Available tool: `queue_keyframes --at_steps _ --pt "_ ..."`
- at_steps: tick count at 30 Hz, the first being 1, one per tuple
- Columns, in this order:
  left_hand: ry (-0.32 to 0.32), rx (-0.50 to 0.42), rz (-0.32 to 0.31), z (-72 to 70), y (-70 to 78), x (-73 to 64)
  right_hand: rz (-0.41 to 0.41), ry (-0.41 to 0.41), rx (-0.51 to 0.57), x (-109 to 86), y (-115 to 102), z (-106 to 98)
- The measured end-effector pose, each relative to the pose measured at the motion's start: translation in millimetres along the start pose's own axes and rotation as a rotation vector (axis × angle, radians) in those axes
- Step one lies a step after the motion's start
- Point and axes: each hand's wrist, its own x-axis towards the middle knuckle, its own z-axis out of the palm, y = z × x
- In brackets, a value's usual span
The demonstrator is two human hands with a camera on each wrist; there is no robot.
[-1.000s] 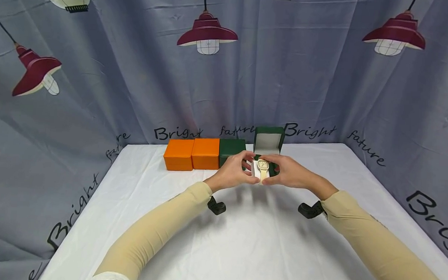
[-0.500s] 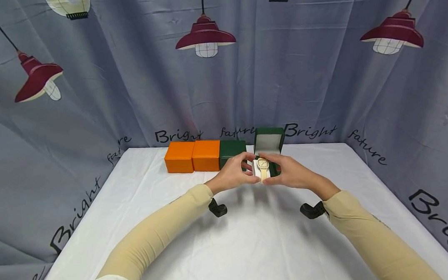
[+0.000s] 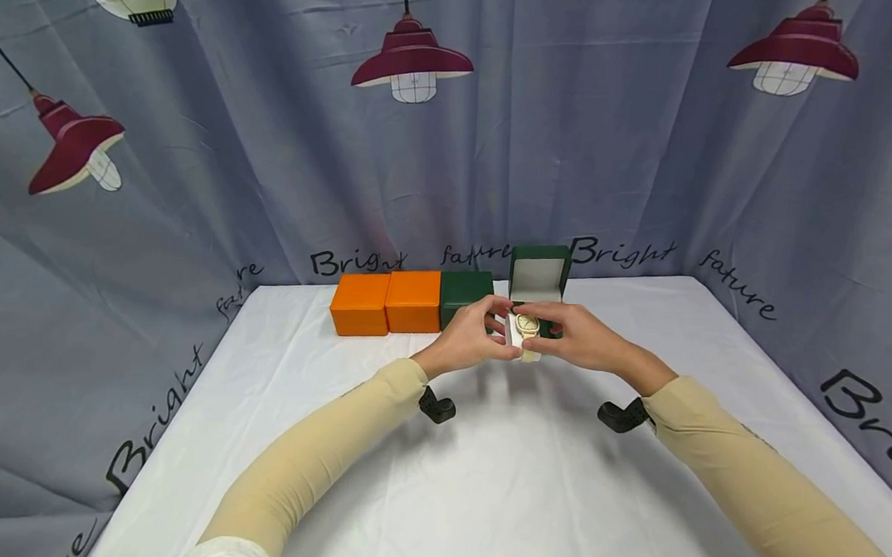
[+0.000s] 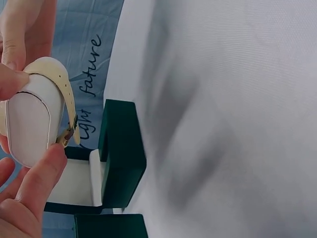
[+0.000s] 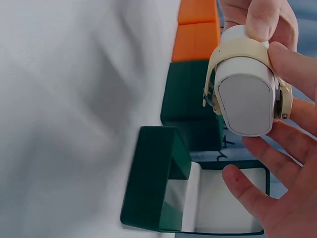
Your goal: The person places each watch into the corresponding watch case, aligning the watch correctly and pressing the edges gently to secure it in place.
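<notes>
A gold-faced watch with a cream strap is wrapped around a white watch cushion, held above the table. My left hand grips the cushion from the left side, its thumb on the near end. My right hand pinches the watch from the right; in the right wrist view its thumb lies at the strap while several other fingers are spread. A buckle shows along the strap's edge; whether it is fastened I cannot tell. Just behind the hands stands a green watch box with its lid raised.
Left of the raised-lid box, a closed green box stands beside two orange boxes in a row. They sit near the back edge of a white-covered table. A grey-blue printed curtain hangs behind and at the sides.
My right thumb has moved up from the watch's near end onto its strap, just below the dial. The left hand keeps its grip on the cushion. The boxes stay put.
</notes>
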Motion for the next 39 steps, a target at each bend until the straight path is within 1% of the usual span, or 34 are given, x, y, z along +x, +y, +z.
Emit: queue_keyframes --at_steps 4,7,13,17,25,32,36,39 --pt "-0.003 -0.030 -0.018 1.7 -1.2 -0.6 0.005 -0.005 -0.002 -1.1 2.2 -0.1" --pt "-0.005 -0.053 -0.026 2.8 -1.9 -0.9 0.030 -0.022 0.032 -1.2 4.5 -1.2" --pt "-0.004 -0.092 -0.024 4.6 -3.1 1.0 0.105 -0.047 0.130 -0.8 8.0 -5.1" --pt "0.000 -0.111 -0.021 5.2 -2.6 2.0 0.115 -0.058 0.147 -0.8 9.5 -6.6" --pt "0.006 -0.112 -0.026 6.4 -2.3 5.9 0.120 -0.049 0.141 0.4 12.2 -7.0" --pt "0.006 -0.118 -0.033 8.2 -5.7 11.4 0.161 -0.054 0.121 0.5 14.9 -8.8" --pt "-0.002 -0.105 -0.052 10.6 -4.2 17.0 0.164 -0.045 0.094 0.8 19.2 -11.7" --pt "-0.021 -0.096 -0.075 12.9 -1.5 21.4 0.176 -0.041 0.075 0.8 23.3 -12.8"
